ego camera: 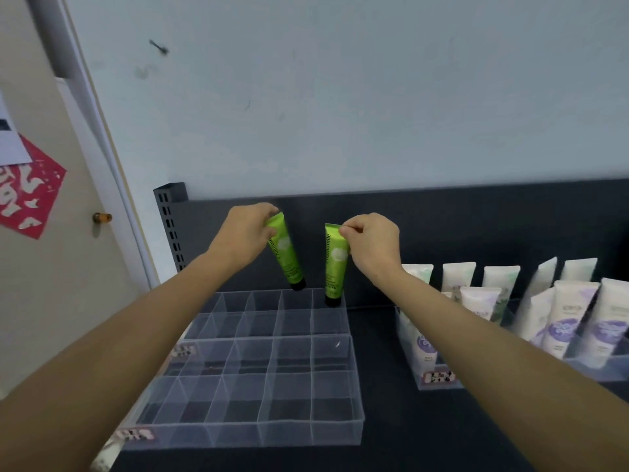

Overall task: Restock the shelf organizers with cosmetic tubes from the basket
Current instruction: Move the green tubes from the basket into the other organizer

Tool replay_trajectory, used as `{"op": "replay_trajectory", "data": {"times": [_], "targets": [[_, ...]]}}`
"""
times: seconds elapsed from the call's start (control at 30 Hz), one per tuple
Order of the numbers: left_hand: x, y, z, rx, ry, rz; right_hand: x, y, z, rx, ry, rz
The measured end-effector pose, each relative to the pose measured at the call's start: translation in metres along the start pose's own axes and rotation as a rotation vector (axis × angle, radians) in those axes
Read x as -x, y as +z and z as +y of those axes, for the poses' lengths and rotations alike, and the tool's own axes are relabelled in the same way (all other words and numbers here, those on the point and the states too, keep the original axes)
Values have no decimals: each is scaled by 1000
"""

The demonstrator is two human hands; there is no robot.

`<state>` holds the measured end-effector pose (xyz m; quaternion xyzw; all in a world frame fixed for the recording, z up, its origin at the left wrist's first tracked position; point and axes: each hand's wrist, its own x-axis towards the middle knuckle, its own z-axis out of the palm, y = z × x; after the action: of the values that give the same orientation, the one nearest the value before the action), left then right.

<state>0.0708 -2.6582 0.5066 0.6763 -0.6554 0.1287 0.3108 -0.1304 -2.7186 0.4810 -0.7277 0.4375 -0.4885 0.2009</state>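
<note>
The fingers [267,212] of the left hand [245,233] were curled over the flat crimped end of a green tube [286,257], which was gripped there and hung cap-down, tilted with its black cap toward the right. The cap was held just above the back row of a clear organizer [272,369], over the second compartment from the right; contact with the rim could not be made out.

The crimped end of a second green tube [335,264] was pinched between the thumb and curled fingertips [350,229] of the right hand [372,243]. This tube was held nearly upright, its cap lowered into the rightmost compartment of the same back row. Whether the cap rested on the bottom could not be told.

The two tubes were kept apart, side by side. The other compartments of the stepped organizer were seen without tubes.

To the right, on the dark shelf [384,437], a second clear organizer [439,379] was filled with white tubes [571,321]. Behind everything a black back panel [476,216] was set against a pale wall [340,97], and at far left a door [68,267] bearing a red paper cutout [30,195] was visible.
</note>
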Motion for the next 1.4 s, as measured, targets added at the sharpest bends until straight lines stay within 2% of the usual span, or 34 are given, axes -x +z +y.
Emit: {"op": "replay_trajectory", "data": {"times": [0.2,0.3,0.5,0.67,0.93,1.07,1.27,1.4], "targets": [[-2,22,-15,118,18,-104,-3,26,5,10,-4,33],[-2,34,-24,138,36,-160,-3,36,9,78,8,10],[-2,54,-39,126,78,-225,-2,50,10,91,-18,68],[-5,65,-49,145,79,-217,-5,58,5,89,-17,102],[-5,71,-64,126,74,-223,-9,69,11,-69,70,115],[-5,67,-71,183,54,-210,-9,74,9,-135,68,82],[0,56,-75,223,30,-105,0,84,8,-104,63,-30],[6,52,-75,224,1,-94,14,97,12,-70,59,-79]]}}
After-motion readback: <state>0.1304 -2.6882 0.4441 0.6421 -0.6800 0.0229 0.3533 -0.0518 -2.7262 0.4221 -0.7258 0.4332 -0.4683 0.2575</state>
